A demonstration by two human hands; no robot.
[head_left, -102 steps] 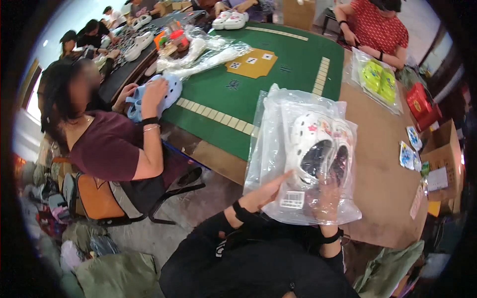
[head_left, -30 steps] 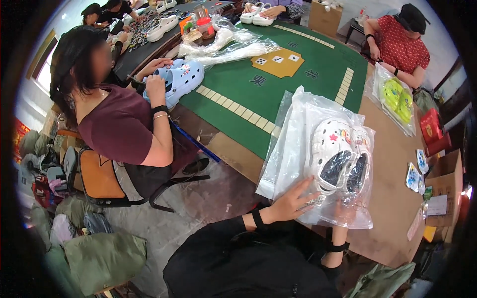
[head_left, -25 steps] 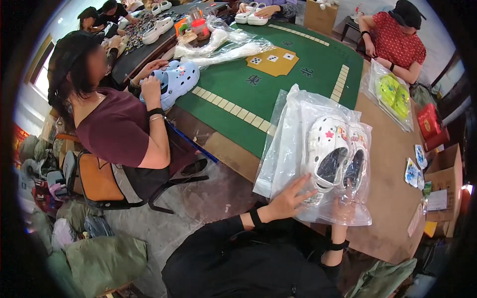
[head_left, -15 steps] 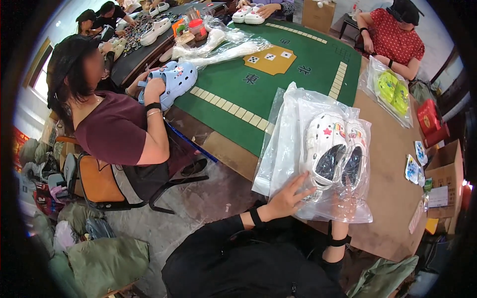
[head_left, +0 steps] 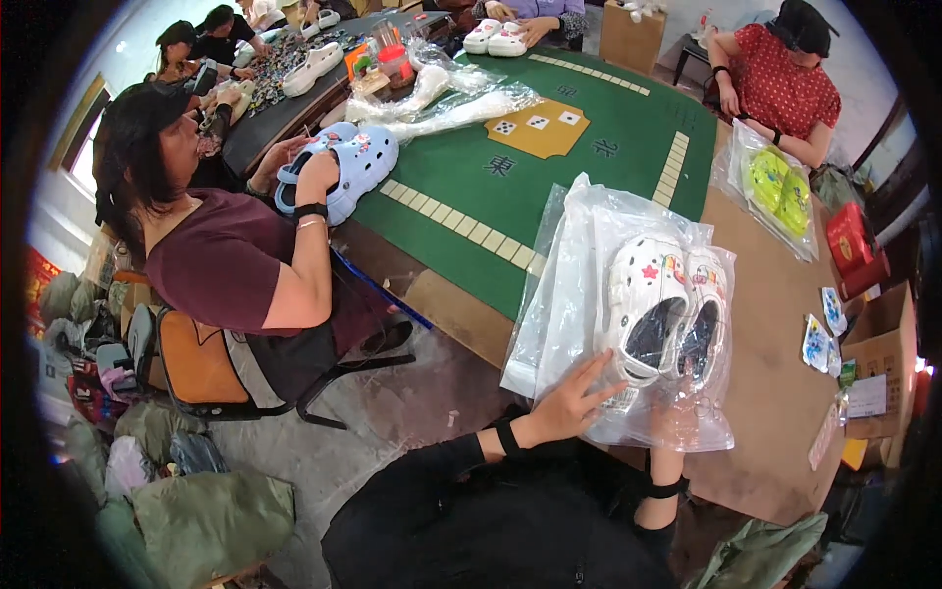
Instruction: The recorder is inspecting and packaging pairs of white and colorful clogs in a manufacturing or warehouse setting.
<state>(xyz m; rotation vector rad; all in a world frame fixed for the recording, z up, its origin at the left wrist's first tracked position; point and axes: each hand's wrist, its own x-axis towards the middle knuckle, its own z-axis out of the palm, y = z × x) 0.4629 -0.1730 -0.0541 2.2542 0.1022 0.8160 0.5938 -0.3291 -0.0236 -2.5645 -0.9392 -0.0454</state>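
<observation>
A pair of white clogs [head_left: 648, 304] with colourful charms lies side by side in a clear plastic bag [head_left: 721, 417], toes pointing away from me. My left hand [head_left: 566, 404] rests on the bag's left side by the clogs' heels, fingers stretched out and apart. Inside the mouth of the bag, my right hand [head_left: 675, 420] is at the heels; the plastic blurs its fingers, so their grip is hidden. Under the bag, to its left, several more flat clear bags [head_left: 535, 344] are stacked.
A green mat [head_left: 442, 255] with printed tiles covers much of the table. At left, a seated person [head_left: 235, 245] handles a blue clog [head_left: 358, 167]. Bagged yellow-green clogs [head_left: 775, 187] lie before a person in red. Small packets [head_left: 816, 342] and a cardboard box [head_left: 878, 344] are at right.
The whole view has shifted slightly, and the bagged clogs sit a little lower in it. My hands keep nearly the same place on the bag. The person at left has turned their head.
</observation>
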